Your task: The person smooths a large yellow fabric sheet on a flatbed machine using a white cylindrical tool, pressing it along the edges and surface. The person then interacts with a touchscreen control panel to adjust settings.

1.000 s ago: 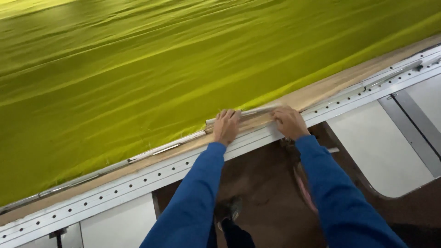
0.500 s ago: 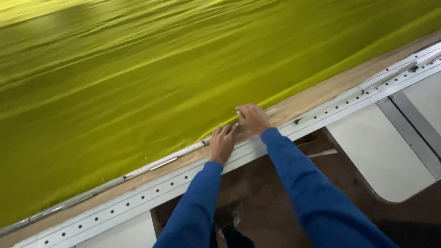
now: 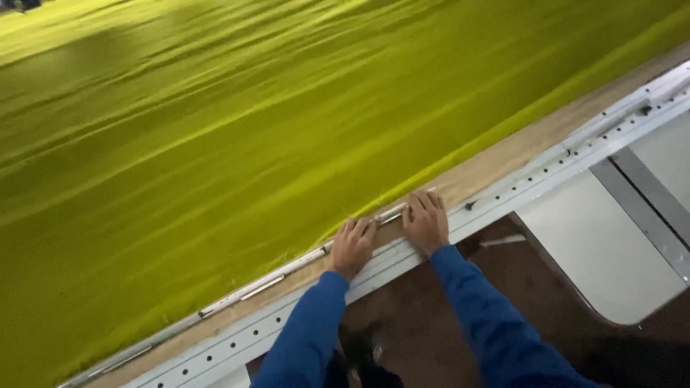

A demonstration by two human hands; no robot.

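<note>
Together, left hand [image 3: 353, 246], right hand [image 3: 426, 220], fabric edge [image 3: 402, 188]

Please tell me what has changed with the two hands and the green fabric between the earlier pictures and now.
The right hand lifted to the edge of the wide yellow-green fabric half a second ago and now lies flat again on the narrow metal strip. Both hands have shifted along the strip. The left hand stays pressed on the strip. The fabric remains spread over the long table with its perforated metal rail.
</note>
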